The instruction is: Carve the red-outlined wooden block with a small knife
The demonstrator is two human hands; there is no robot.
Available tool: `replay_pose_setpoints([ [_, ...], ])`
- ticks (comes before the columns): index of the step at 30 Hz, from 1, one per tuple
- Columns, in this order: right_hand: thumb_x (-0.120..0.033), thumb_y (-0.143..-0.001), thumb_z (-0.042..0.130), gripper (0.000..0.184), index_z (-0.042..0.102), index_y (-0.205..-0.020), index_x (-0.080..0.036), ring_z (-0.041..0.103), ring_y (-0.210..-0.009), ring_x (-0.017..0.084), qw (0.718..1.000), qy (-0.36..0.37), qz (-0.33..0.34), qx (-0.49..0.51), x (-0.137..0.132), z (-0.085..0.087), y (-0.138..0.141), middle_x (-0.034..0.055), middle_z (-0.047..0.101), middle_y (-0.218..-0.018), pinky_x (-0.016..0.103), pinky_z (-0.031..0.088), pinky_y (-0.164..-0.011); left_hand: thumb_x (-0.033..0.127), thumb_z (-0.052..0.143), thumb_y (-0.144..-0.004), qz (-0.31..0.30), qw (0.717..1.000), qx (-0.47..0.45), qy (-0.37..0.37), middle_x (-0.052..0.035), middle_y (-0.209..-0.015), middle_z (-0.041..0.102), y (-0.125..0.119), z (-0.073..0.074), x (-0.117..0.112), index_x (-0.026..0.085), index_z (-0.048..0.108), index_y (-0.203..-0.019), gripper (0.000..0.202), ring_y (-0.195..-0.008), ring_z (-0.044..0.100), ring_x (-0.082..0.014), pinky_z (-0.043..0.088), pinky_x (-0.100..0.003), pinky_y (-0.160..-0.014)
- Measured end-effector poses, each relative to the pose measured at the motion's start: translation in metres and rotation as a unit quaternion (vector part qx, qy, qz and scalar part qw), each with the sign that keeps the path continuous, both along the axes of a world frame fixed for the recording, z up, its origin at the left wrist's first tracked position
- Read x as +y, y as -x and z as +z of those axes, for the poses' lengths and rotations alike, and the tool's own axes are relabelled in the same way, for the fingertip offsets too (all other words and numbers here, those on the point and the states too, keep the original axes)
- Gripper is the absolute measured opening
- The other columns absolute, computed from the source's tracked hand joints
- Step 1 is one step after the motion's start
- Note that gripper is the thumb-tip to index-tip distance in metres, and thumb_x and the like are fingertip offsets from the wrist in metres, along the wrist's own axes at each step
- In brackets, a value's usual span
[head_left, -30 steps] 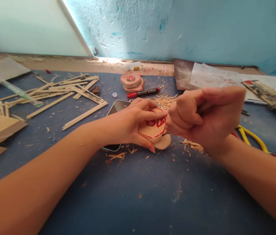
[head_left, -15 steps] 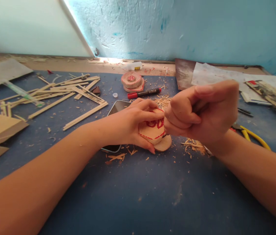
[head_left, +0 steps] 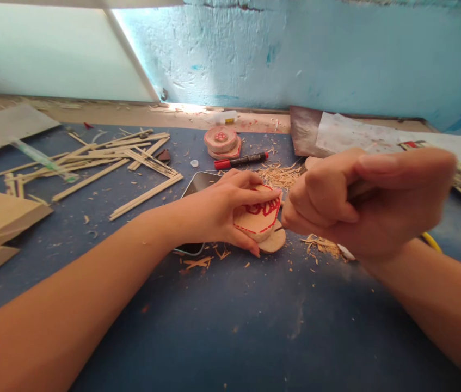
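Note:
My left hand (head_left: 234,204) grips a pale wooden disc (head_left: 254,222) between thumb and fingers. Red marker lines and a red dashed edge show on its upper face. Beneath it a second wooden piece (head_left: 274,240) lies on the table. Just right of the disc is my right hand (head_left: 361,201), curled into a fist, thumb on top and apart from the disc. What this fist holds is hidden behind the fingers. A smartphone (head_left: 201,184) lies partly under my left hand.
Behind the hands lie a red marker (head_left: 241,160) and stacked wooden discs (head_left: 221,140). Thin wooden sticks (head_left: 91,177) and wood blocks (head_left: 4,220) are on the left. Shavings (head_left: 281,175) are scattered about the blue table (head_left: 230,321). Yellow-handled pliers (head_left: 432,242) sit behind my right wrist.
My right hand has moved right, away from the disc, and looks larger. More of the disc's red drawing shows. My left hand keeps its hold, and the view has tipped up slightly.

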State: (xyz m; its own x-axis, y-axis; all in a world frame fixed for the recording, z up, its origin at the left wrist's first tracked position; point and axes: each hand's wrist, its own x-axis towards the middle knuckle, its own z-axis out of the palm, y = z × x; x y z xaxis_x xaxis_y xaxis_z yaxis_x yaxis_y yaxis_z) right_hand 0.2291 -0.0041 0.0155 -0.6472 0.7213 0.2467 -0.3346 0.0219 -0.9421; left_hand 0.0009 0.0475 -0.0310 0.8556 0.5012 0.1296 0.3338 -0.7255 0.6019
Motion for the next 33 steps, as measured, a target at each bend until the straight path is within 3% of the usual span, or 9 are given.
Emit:
replay_pose_setpoints([
  [7,-0.036,-0.098,0.052,0.046,0.042,-0.056,-0.021,0.033,-0.047,0.009,1.0,-0.005,0.014,-0.018,0.001,-0.0082,0.0044,-0.0033,0.036,-0.052,0.029,0.032,-0.05,0.054,0.098,-0.073,0.003,1.0,-0.004,0.001,-0.0121,-0.152,0.054,-0.0004,-0.0018,-0.0001,0.031,0.078,-0.132,0.066,-0.147,0.048,-0.0397,0.038,-0.06,-0.127],
  [16,-0.036,-0.1,0.051,0.048,0.04,-0.055,-0.022,0.023,-0.046,0.009,0.998,-0.043,-0.043,0.02,-0.0038,-0.0063,0.0041,-0.0052,0.029,-0.054,0.029,0.022,-0.048,0.055,0.098,-0.073,0.0,1.0,-0.002,0.003,-0.0119,-0.154,0.053,0.0003,-0.0031,0.0007,0.034,0.074,-0.142,0.076,-0.147,0.048,-0.0383,0.037,-0.057,-0.129],
  [21,-0.035,-0.097,0.058,0.046,0.041,-0.056,-0.022,0.026,-0.046,0.01,1.0,-0.001,-0.023,0.017,-0.0017,-0.0089,0.0045,-0.0055,0.03,-0.053,0.03,0.026,-0.047,0.056,0.099,-0.071,0.003,1.0,-0.012,0.01,-0.0116,-0.151,0.055,-0.0001,-0.0046,0.002,0.033,0.076,-0.138,0.075,-0.146,0.048,-0.0403,0.036,-0.06,-0.129],
  [30,-0.032,-0.097,0.059,0.047,0.04,-0.056,-0.021,0.029,-0.047,0.009,0.999,-0.007,-0.039,0.015,-0.0039,-0.0091,0.0051,-0.0051,0.033,-0.053,0.028,0.029,-0.048,0.054,0.1,-0.07,-0.002,1.0,-0.021,0.008,-0.0112,-0.153,0.054,0.0008,-0.0073,0.003,0.035,0.072,-0.144,0.081,-0.146,0.049,-0.0401,0.037,-0.06,-0.129],
  [33,-0.03,-0.097,0.058,0.046,0.041,-0.056,-0.021,0.029,-0.046,0.009,0.999,-0.01,-0.039,0.007,-0.0056,-0.0094,0.0068,-0.0046,0.034,-0.051,0.028,0.029,-0.047,0.054,0.099,-0.071,-0.005,1.0,-0.026,0.013,-0.0107,-0.15,0.056,0.0006,-0.008,0.0032,0.035,0.076,-0.139,0.074,-0.144,0.05,-0.0396,0.038,-0.061,-0.128],
])
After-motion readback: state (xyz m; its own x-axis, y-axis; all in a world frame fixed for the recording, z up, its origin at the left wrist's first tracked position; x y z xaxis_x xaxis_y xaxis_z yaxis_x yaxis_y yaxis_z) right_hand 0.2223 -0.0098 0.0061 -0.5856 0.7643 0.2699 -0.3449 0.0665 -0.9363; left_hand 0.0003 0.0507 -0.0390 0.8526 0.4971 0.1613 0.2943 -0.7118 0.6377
